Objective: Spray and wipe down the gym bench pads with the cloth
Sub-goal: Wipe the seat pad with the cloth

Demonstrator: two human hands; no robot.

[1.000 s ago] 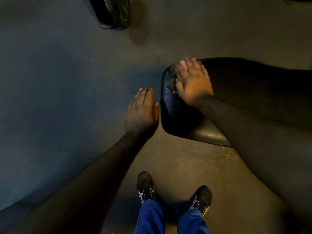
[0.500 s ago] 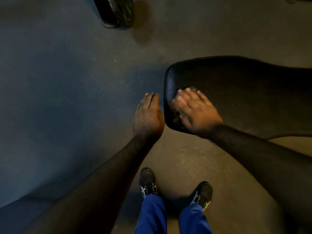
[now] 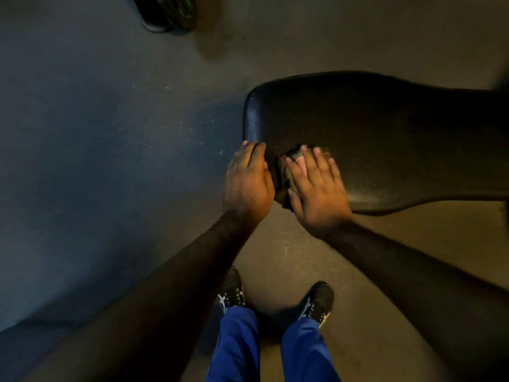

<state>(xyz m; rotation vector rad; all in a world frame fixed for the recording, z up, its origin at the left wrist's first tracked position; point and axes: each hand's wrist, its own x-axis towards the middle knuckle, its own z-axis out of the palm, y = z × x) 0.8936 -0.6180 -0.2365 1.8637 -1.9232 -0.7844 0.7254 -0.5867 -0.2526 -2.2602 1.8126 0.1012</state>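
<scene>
A small, crumpled, dull-coloured cloth (image 3: 292, 172) lies on the near-left corner of the one visible black, pebble-textured vinyl bench pad (image 3: 385, 139), pinned flat beneath the right hand (image 3: 316, 188). That hand is spread open, fingers (image 3: 311, 164) extended, pressing on the cloth rather than closing a grip around it. The left hand (image 3: 248, 183), also open and holding nothing, rests against the pad's left edge just beside the cloth. Judged by its bunched folds, the cloth is light, soft and limp; it is best worked under a flat palm or gathered at its centre. The pad looks firm, smooth-skinned and possibly slick where sprayed; its rounded edge offers a steadying hold. Count: one cloth, one pad, two hands, two black laced shoes (image 3: 232, 292) on the speckled floor (image 3: 110, 161). No spray bottle is in view.
</scene>
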